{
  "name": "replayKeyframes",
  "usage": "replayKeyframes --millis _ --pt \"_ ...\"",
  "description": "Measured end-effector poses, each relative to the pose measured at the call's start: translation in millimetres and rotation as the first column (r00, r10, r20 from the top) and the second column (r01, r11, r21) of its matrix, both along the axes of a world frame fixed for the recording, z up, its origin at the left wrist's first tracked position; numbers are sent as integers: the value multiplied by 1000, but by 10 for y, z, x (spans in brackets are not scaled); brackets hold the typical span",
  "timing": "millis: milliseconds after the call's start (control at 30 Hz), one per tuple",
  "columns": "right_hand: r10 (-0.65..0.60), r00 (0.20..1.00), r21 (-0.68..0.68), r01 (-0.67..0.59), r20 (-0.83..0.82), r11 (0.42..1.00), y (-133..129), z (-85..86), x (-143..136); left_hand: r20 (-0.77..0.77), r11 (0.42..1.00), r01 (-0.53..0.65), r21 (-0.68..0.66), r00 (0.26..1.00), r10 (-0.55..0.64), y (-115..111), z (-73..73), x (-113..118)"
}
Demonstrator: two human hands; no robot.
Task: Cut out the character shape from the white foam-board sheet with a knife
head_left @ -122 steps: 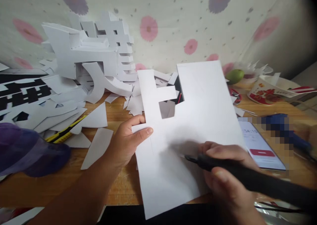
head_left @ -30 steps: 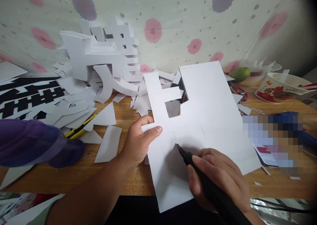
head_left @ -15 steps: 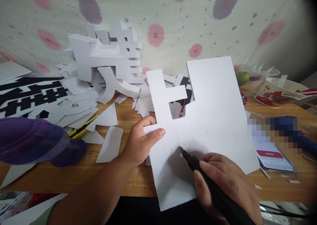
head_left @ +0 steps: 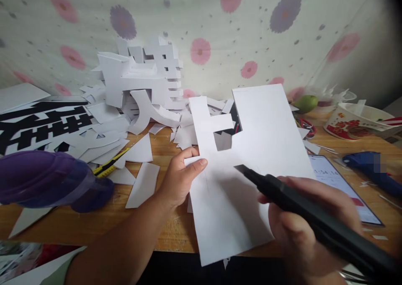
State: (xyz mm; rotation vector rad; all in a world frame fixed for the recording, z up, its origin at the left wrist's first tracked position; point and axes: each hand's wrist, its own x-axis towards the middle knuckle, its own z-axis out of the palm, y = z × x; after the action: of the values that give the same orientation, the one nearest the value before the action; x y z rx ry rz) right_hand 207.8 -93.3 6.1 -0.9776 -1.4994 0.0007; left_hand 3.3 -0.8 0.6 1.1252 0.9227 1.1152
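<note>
The right hand (head_left: 304, 247), grip wrapped round a black knife (head_left: 320, 222), points the blade over a white board (head_left: 226, 209). The left hand (head_left: 180, 176) pinches its left edge above the worktop (head_left: 169, 230). Beyond, a paper bowl (head_left: 348, 124); contents unclear.

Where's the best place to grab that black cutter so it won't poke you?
Probably by the long, thick handle, coming from the lower right. The pointed blade sticks out at the narrow upper-left end, and the right hand grips behind it.
</note>
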Motion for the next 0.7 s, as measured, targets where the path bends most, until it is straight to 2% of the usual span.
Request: replayKeyframes --millis 67,167,367,433,500,533,600,700 --pt "116 988 -108 -126 -100 986 86 -85 8 -66 999 15 34 998 -13 -7 1 -13" --pt "239 959 -190 -267 -155 945 138 -161 37 -152 996 52 72 988 -41 -17 2 -30" --pt "459 885 -206 -464 -74 861 125 -18 32 -224 989 69 134 974 -38 -34 12 -22" --pt "364 931 -231 -350 20 908 77 3 19 -223 985 86 150 974 -51 -45 19 -15" --pt "166 974 -238 -126 154 963 4 -23 10 -230 980 109 168 971 -69 -60 28 -13" --pt "95 977 -230 -49 191 972 -34 -49 5 -239 977 118 176 968 -74 -69 34 -13" --pt "19 978 -225 29 207 974 -95 -103 -6 -263 973 133 188 961 -80 -86 45 -15" --pt "-22 985 -224 60 169 973 -130 -143 -36 -278 969 140 203 957 -79 -105 61 -20"
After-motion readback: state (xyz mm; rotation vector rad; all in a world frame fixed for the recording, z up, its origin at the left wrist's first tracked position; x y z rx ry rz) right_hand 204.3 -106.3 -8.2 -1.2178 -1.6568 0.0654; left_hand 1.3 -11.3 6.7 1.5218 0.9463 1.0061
